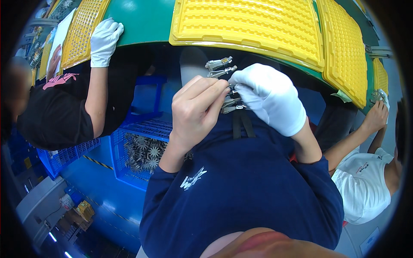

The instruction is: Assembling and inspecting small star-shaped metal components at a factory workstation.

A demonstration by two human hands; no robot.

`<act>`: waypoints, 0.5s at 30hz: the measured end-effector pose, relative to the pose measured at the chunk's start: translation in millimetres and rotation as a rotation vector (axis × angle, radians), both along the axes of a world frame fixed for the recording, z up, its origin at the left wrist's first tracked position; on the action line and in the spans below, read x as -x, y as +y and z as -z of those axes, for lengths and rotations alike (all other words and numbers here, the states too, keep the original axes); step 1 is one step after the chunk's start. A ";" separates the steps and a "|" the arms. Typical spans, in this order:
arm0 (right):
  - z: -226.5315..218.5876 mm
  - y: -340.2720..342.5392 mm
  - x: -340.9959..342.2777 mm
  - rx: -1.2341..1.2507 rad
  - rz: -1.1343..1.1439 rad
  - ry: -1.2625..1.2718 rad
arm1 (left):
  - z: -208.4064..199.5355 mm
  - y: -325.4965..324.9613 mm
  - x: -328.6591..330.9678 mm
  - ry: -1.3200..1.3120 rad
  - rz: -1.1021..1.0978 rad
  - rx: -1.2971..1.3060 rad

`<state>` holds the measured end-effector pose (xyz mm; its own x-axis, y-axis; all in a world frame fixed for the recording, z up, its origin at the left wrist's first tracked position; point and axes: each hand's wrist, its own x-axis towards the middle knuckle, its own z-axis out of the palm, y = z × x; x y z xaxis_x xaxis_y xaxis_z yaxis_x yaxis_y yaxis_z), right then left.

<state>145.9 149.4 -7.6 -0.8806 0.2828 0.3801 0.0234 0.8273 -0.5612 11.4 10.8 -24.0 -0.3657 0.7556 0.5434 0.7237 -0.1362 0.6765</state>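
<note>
- Two hands of the person meet on the near side of the wide yellow tray (pixel 247 23): a bare left hand (pixel 195 107) and a white-gloved right hand (pixel 269 96).
- At least four silvery metal clips (pixel 231 102) show around the fingertips, near that tray's near edge; whether they are joined cannot be told.
- Both hands pinch at the metal clips, left thumb against forefinger; the right fingertips are partly hidden.
- White lettering (pixel 193 178) marks the navy shirt (pixel 245 185), nearer the wearer than the tray; small print marks a white shirt (pixel 363 185) to the tray's near right.
- At least three more yellow trays flank it: one left (pixel 84 32), with rows of small pieces, and two right.
- Two blue crates stand low to its near left; one (pixel 116 159) holds many star-shaped metal parts (pixel 146 150), too heaped to count.
- One co-worker's gloved hand (pixel 104 41) rests left of the tray, on the green table (pixel 142 21).
</note>
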 end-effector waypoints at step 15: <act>-24.7 194.8 101.9 -0.361 0.148 -0.202 | 6.8 -14.7 3.5 -0.376 -0.134 0.121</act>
<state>44.0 344.3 17.1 -0.9073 0.2925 0.3020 0.2365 0.9490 -0.2086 7.8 -3.9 -30.8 -0.6210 0.7383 0.2632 0.4287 0.0389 0.9026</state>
